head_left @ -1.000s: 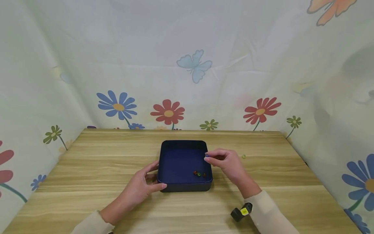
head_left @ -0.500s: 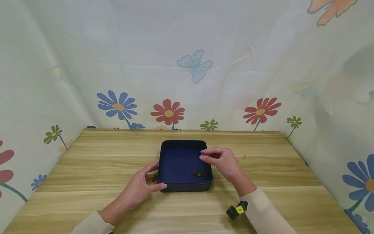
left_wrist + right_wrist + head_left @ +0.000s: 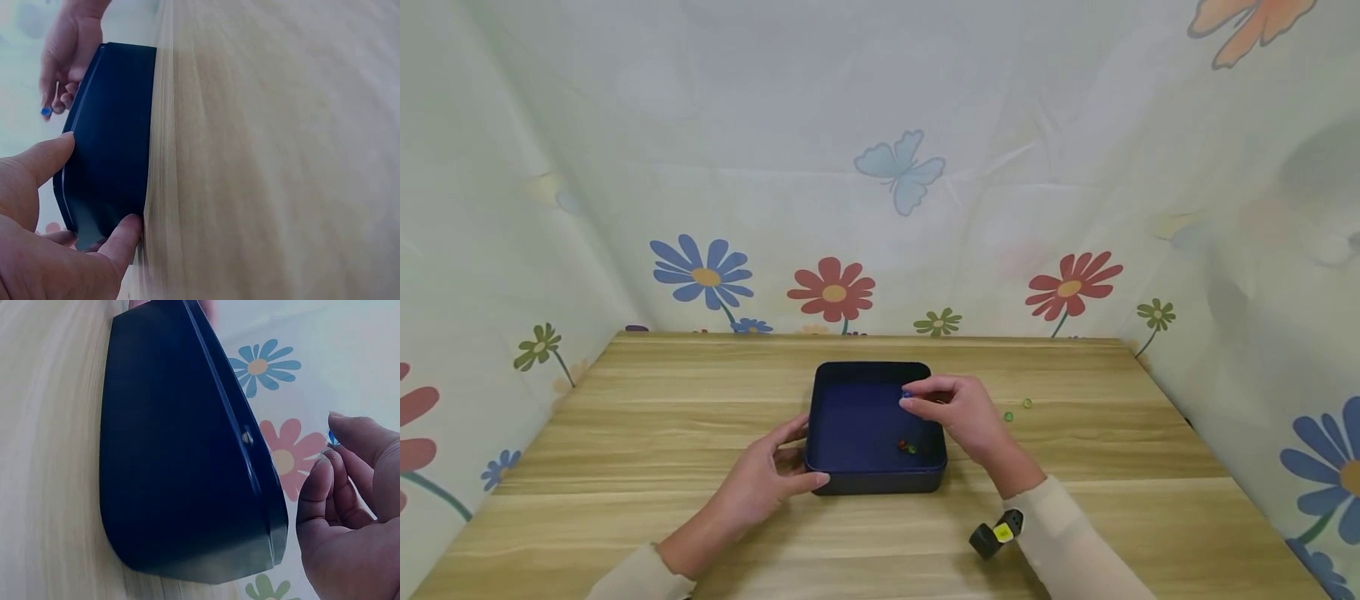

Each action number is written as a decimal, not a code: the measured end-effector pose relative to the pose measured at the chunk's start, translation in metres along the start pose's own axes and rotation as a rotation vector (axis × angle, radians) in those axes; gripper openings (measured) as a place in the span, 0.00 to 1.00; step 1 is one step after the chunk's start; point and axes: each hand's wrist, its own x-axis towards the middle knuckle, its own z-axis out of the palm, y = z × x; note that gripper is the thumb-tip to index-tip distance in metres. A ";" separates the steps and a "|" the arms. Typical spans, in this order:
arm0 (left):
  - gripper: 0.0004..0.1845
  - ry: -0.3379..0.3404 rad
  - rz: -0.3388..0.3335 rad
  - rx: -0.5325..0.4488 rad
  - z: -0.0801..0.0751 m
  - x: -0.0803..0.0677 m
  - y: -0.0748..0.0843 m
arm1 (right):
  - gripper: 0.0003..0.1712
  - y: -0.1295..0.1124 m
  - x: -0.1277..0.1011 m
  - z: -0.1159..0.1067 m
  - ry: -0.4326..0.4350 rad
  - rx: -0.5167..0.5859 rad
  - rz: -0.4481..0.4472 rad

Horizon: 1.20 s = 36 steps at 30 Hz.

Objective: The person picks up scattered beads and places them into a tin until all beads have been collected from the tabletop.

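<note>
A dark blue square tray [image 3: 823, 392] sits mid-table, also seen as the tray [image 3: 109, 156] and tray [image 3: 181, 456] in the wrist views. My left hand [image 3: 775, 475] grips its near left corner, thumb on the front wall. My right hand [image 3: 951, 410] hovers over the tray's right side and pinches a small blue bead [image 3: 907, 394], seen too as the bead [image 3: 45, 111] and bead [image 3: 332, 437]. A red and a green bead [image 3: 906, 447] lie inside the tray near its front right.
Two small green beads [image 3: 1017, 410] lie on the wooden table [image 3: 625, 417] right of the tray. A black wrist device with a yellow label [image 3: 996, 533] shows at my right sleeve. A flower-print cloth [image 3: 880, 167] walls the table on three sides.
My right hand has moved left with the blue bead, from the tray's right rim to over its inside. A second green bead on the table is now uncovered. The left hand stayed put.
</note>
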 end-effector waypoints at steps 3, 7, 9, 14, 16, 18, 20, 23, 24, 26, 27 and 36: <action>0.50 0.001 -0.003 0.004 0.000 0.000 0.000 | 0.20 -0.001 0.002 0.003 -0.006 -0.007 -0.002; 0.50 0.006 -0.006 0.006 0.001 0.000 0.000 | 0.19 -0.004 0.004 0.008 -0.007 -0.011 0.001; 0.50 0.009 -0.007 0.009 0.001 0.000 0.000 | 0.19 -0.006 0.004 0.011 -0.006 0.000 0.018; 0.50 0.017 -0.013 0.022 0.001 0.000 0.000 | 0.20 -0.009 0.006 0.017 0.001 0.042 0.051; 0.50 0.018 -0.013 0.024 0.001 0.000 0.000 | 0.21 -0.010 0.007 0.018 0.008 0.053 0.052; 0.50 0.018 -0.011 0.025 0.001 0.000 0.000 | 0.21 -0.010 0.008 0.020 0.016 0.052 0.049; 0.50 0.018 -0.010 0.028 0.001 0.000 0.000 | 0.20 -0.009 0.009 0.022 0.020 0.047 0.045; 0.50 0.018 -0.008 0.032 0.001 0.001 0.001 | 0.20 -0.009 0.011 0.025 0.016 0.039 0.038; 0.50 0.018 -0.008 0.033 0.001 0.001 0.001 | 0.20 -0.008 0.011 0.026 0.013 0.038 0.036; 0.50 0.019 -0.007 0.034 0.001 0.001 0.001 | 0.20 -0.007 0.013 0.028 0.008 0.031 0.029; 0.50 0.019 -0.007 0.033 0.001 0.001 0.001 | 0.20 -0.007 0.013 0.029 0.006 0.028 0.028; 0.50 0.015 -0.013 0.044 0.001 0.001 0.001 | 0.17 -0.005 0.016 0.035 0.000 -0.023 0.027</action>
